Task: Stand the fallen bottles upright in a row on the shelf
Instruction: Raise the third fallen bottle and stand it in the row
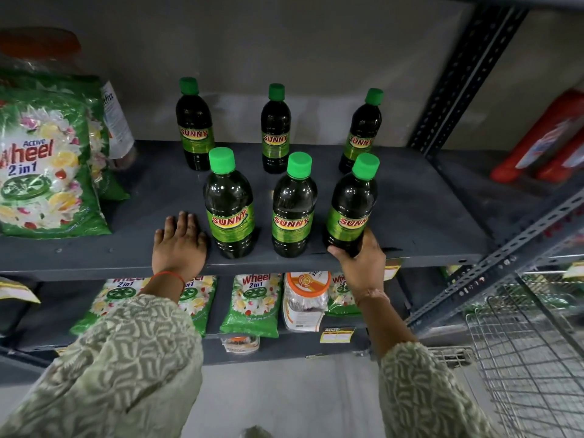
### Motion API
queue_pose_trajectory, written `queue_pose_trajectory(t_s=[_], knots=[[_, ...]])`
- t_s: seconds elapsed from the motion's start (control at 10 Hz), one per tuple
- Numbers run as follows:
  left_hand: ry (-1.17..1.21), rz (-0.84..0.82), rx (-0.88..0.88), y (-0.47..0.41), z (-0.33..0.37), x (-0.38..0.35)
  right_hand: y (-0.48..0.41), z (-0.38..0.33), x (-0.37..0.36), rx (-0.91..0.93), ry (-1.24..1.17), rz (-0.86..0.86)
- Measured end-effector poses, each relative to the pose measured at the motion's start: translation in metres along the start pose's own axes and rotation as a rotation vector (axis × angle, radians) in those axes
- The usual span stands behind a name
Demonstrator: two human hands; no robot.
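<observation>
Your right hand (360,263) is wrapped around the base of the front-right bottle (350,210), which stands upright near the shelf's (426,216) front edge. Your left hand (178,245) lies flat, fingers spread, just beside the front-left bottle (230,203). Six bottles counted, all upright: three front, three back. Open shelf remains right of both rows. One detergent bag (47,165) stands at the left.

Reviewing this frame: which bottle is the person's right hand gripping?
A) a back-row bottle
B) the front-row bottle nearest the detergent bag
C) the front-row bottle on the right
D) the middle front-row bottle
C: the right hand wraps the base of the front-right bottle, while the left hand lies flat on the shelf, beside the front-left bottle.
</observation>
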State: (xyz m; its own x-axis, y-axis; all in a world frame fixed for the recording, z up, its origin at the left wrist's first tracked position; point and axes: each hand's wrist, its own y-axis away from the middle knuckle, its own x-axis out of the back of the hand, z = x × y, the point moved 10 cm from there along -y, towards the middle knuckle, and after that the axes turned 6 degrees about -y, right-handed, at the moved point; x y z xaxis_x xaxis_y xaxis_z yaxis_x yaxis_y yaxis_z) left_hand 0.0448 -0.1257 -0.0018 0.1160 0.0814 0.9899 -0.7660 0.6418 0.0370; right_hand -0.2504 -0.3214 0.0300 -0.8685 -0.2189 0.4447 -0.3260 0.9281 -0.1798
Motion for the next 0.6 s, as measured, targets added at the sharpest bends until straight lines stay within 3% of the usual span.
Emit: queue_pose_trajectory(t_s=[0.6], knots=[[0.012,-0.001,-0.009,-0.0008,0.0006,-0.0006,0.0129,-0.0021,0.0012,0.020,0.002,-0.028]])
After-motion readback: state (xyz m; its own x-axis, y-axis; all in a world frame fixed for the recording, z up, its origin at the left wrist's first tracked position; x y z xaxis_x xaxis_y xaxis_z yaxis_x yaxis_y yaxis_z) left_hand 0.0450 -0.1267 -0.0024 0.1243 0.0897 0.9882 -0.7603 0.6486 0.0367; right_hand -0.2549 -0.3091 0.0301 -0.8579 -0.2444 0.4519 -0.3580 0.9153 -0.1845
